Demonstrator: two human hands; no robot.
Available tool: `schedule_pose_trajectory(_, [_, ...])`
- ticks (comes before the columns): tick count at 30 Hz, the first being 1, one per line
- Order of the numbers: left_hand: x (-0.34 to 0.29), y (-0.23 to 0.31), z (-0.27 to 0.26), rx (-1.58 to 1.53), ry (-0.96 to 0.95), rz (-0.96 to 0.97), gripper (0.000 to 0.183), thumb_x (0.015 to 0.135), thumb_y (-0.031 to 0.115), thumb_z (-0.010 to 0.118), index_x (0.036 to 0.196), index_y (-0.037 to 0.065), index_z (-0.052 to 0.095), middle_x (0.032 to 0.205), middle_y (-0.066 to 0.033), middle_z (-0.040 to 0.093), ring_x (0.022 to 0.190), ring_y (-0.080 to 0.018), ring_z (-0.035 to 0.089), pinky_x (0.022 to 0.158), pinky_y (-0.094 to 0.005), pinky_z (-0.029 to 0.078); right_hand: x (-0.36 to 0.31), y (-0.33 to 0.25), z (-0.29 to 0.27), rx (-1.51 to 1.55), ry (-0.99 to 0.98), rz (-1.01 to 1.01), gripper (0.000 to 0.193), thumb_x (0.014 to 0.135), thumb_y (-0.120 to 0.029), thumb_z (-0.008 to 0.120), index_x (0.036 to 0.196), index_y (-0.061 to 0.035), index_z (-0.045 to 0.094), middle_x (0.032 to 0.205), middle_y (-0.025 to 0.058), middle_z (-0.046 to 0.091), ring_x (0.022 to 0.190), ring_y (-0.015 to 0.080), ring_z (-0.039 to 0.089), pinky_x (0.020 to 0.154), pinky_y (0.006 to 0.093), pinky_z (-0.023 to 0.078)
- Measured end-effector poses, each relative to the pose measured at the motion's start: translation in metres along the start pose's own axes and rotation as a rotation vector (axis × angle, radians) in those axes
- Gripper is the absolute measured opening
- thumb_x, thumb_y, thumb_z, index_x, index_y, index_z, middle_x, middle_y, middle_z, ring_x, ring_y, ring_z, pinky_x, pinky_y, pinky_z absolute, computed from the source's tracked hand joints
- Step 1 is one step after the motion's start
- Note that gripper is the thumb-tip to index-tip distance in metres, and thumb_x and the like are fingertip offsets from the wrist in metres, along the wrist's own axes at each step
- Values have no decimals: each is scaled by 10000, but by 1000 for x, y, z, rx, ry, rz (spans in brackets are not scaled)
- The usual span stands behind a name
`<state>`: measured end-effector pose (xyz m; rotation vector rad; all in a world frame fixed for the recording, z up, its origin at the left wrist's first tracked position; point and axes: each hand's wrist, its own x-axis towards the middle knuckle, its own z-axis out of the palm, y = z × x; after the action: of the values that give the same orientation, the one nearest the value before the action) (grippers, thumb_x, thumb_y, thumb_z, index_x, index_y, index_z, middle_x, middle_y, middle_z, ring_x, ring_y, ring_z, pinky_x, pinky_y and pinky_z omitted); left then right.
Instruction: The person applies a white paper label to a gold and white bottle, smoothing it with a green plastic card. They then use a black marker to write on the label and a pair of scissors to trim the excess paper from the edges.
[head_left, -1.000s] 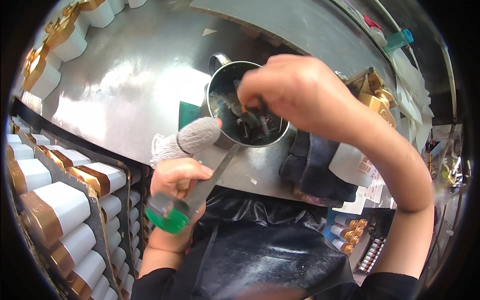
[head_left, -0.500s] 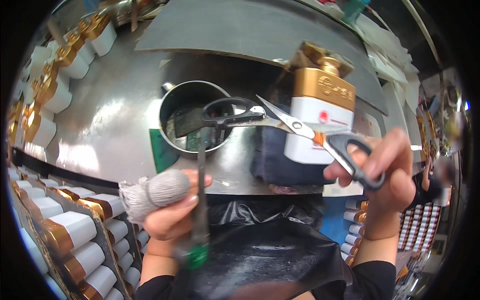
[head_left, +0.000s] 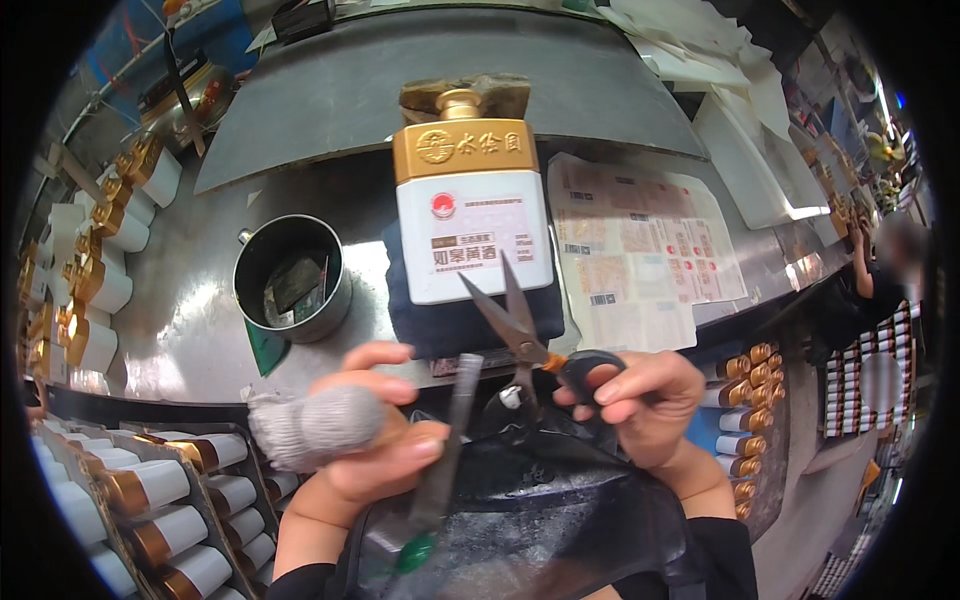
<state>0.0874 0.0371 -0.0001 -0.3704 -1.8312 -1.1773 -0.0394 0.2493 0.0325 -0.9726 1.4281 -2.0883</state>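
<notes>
In my right hand (head_left: 655, 405) is a pair of scissors (head_left: 525, 345), gripped by one black handle loop. Their blades are spread, with the tips over the lower face of a white bottle with a gold shoulder (head_left: 485, 225). My left hand (head_left: 375, 455) closes around a grey knitted roll (head_left: 325, 425). Beside that thumb stands a blurred metal strip with a green end (head_left: 450, 460); I cannot tell how it is held. The bottle lies on dark blue cloth (head_left: 545, 310), its neck against a brown block (head_left: 510, 97).
Left of the bottle stands a dark pot (head_left: 340, 295) with flat pieces inside. A printed label sheet (head_left: 630, 310) lies to the right. Rows of similar bottles line the left (head_left: 135, 475) and right (head_left: 740, 440). A grey board (head_left: 330, 105) spans the back; another person (head_left: 880, 265) is far right.
My view has turned right, so the bottle and pot appear further left and the label sheet shows. The scissors have swung round, blades now pointing up and away. The grey roll stays in my left hand.
</notes>
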Motion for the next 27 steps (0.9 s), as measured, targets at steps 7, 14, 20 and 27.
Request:
schedule_pose_trajectory(7, [1,18,33,-477,-154,-662,344,777,-30,700,1102,18,598,1016,-129,659,913,-246,650,808,-344,515,-5,31,-8,533,-215,363,583,912,-283,654,1336,37,415,1236,191,580,1074,203,593,925,335,473])
schedule_pose_trajectory(14, [20,19,42,-605,-172,-1033,261,823,26,684,1076,-10,635,973,-99,694,919,-158,661,847,-288,517,-4,43,-26,722,-382,714,504,903,-396,629,1189,-2,500,1192,80,567,1120,170,523,974,317,408])
schedule_pose_trajectory(20, [19,-1,53,-7,-459,-507,297,727,120,735,1014,68,682,924,-89,678,842,-243,676,800,-333,543,5,45,-30,522,-419,764,661,786,-148,789,1336,-11,449,1272,57,541,1145,103,506,934,266,442])
schedule_pose_trajectory(27, [13,-10,51,317,-239,62,313,671,162,730,985,156,719,1091,-2,593,957,-161,561,755,-250,521,9,24,-48,474,-172,673,369,808,-99,755,1053,6,500,1022,200,663,889,274,691,751,321,565])
